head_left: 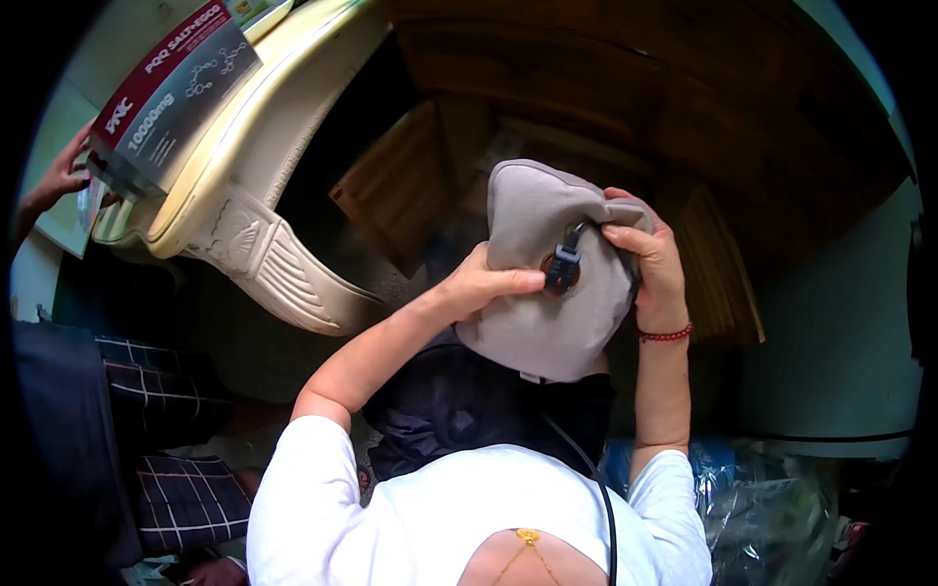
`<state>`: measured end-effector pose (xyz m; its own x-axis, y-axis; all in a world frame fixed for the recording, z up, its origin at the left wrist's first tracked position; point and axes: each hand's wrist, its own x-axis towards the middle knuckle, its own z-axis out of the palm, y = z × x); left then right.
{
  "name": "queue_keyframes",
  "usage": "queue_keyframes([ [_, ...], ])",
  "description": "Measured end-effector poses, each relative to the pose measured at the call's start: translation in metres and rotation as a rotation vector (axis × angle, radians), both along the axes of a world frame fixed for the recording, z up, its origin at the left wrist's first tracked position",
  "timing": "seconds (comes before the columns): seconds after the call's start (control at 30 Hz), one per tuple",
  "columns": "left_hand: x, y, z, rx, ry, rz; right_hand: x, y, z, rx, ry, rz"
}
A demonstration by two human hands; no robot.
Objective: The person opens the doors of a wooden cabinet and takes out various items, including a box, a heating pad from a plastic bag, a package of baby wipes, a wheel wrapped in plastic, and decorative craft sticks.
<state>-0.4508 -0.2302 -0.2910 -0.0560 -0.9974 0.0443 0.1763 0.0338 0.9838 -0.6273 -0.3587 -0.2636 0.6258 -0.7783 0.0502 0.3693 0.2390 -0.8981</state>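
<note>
I hold the grey cushion (552,322) up above my dark trousers (440,400), gripping it from both sides. My left hand (477,285) is partly closed on the cushion's left side, thumb laid across its face to the black fitting (563,266); the other fingers are hidden behind the cloth. My right hand (657,256) is curled around its upper right edge, thumb on the front near the top of the fitting, fingers bent over the rim. Below the cushion, a black cable (598,479) runs down my white shirt (420,508); whether it joins the cushion I can't quite make out. Left of and beyond the cushion, a tall box (181,93) stands on the cream counter (313,29), with another person's hand (68,174) beside it.
</note>
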Motion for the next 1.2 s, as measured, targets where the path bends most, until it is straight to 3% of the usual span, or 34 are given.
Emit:
queue_keyframes([
  [0.07,-0.004,0.003,0.008,0.093,0.235,0.085,0.005,-0.005,0.007,-0.046,0.057,0.026],
  [0.2,-0.008,0.007,0.035,0.105,0.411,0.228,0.002,-0.001,0.010,-0.102,-0.161,0.184],
  [0.27,-0.003,0.002,0.044,0.131,0.545,0.167,-0.004,0.009,-0.014,-0.050,-0.237,0.146],
  [0.33,-0.002,-0.010,0.048,0.094,0.707,0.134,-0.006,0.014,-0.038,0.148,-0.147,0.290],
  [0.4,-0.006,-0.020,0.056,-0.067,0.865,0.047,-0.016,0.030,-0.033,0.243,-0.147,0.362],
  [0.5,-0.009,-0.038,0.057,-0.162,0.845,0.186,-0.042,0.015,-0.042,-0.140,-0.208,0.542],
  [0.6,-0.005,-0.047,0.051,-0.221,0.870,0.148,-0.072,-0.002,-0.038,-0.256,0.204,0.299],
  [0.67,-0.004,-0.048,0.047,-0.268,0.909,0.089,-0.086,-0.026,-0.066,-0.058,-0.078,0.186],
  [0.77,0.000,-0.049,0.038,-0.301,0.905,0.156,-0.088,-0.040,-0.066,0.017,-0.199,-0.088],
  [0.87,0.009,-0.052,0.027,-0.388,0.736,0.262,-0.079,-0.061,-0.024,0.168,-0.506,-0.095],
  [0.93,0.013,-0.052,0.027,-0.439,0.718,0.191,-0.064,-0.068,0.017,0.163,-0.680,0.104],
  [1.0,0.005,-0.048,0.034,-0.400,0.715,0.229,-0.039,-0.060,0.057,0.065,-0.628,0.237],
  [1.07,0.005,-0.046,0.030,-0.316,0.707,0.100,-0.010,-0.047,0.081,0.074,-0.671,0.336],
  [1.13,-0.011,-0.044,0.033,-0.367,0.798,-0.021,0.006,-0.032,0.097,0.202,-0.637,0.276],
  [1.2,-0.021,-0.047,0.026,-0.219,0.684,0.092,0.028,-0.030,0.107,0.148,-0.610,0.207],
])
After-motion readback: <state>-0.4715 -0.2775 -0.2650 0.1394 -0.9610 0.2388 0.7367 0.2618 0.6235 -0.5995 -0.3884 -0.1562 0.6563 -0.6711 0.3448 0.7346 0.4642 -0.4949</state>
